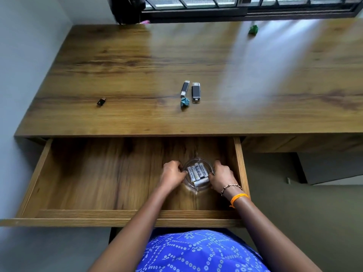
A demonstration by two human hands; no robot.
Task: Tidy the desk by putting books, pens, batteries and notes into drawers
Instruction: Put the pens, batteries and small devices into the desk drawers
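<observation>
1. Glass dish (198, 188): clear, round, shallow, thick-rimmed; seated on the floor of the open drawer (98, 183), right of centre, near the right side wall. Apparently at the point of being set down or settled; full contact with the drawer floor cannot be confirmed.
2. Batteries (197, 172): several white cylindrical cells with dark lettering, lying flat inside the dish; most parallel, one crosswise at the near side. Kept loose in the dish, presumably to stop rolling about the drawer.
3. Left hand (171, 173): clasped on the left rim of the dish, fingers curled narrow against the glass.
4. Right hand (222, 176): clasped on the right rim, likewise closed on the glass; beaded bracelet (230, 187) and orange thread (238, 197) at the wrist. Two-handed hold judged sensible for a smooth, heavy dish with loose contents: level carriage, no spill.
5. Drawer: pulled well out beneath the desk (137, 65), wood-grain interior, otherwise bare where visible.
6. Remaining on the desk top: two dark USB sticks (191, 90) side by side; teal crumpled paper (184, 102) just in front of them; small dark adapter (101, 101) well to the left; green crumpled paper (253, 29) far right, near the window.
7. Status, as judged: batteries stowed; paper scraps not yet put away.
</observation>
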